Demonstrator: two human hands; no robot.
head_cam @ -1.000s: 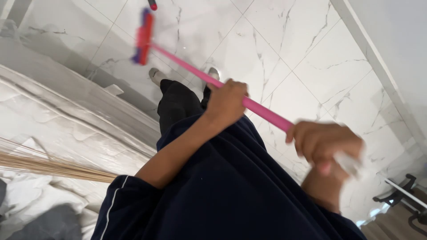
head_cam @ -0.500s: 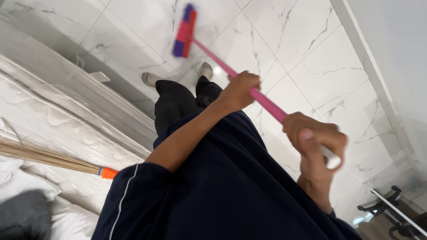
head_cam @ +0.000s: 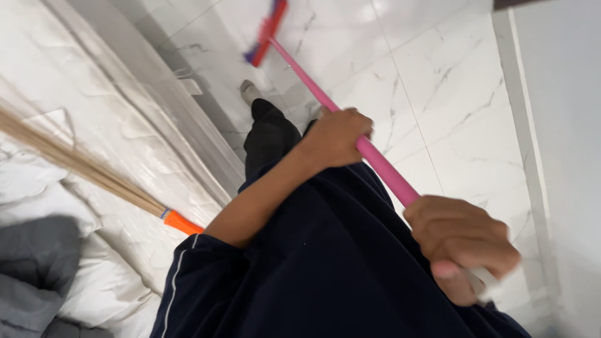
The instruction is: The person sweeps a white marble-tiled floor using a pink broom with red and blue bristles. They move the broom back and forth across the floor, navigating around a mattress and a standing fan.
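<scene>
White marble floor [head_cam: 438, 94] fills most of your view, with a bed [head_cam: 94, 144] along the far left, rumpled white bedding on it and a grey cloth [head_cam: 31, 269] in the corner. Lying across that bed is a straw broom [head_cam: 81, 169] with an orange collar, just parked there out of your way, touching neither hand. Moving right, your left hand [head_cam: 338, 134] is clenched around the middle of the pink broom handle [head_cam: 375, 163], probably to steer it. That broom's red and blue head [head_cam: 266, 31] sits on the floor ahead of your feet. Furthest right, your right hand [head_cam: 463, 241] is wrapped tight near the top end, likely for leverage.
</scene>
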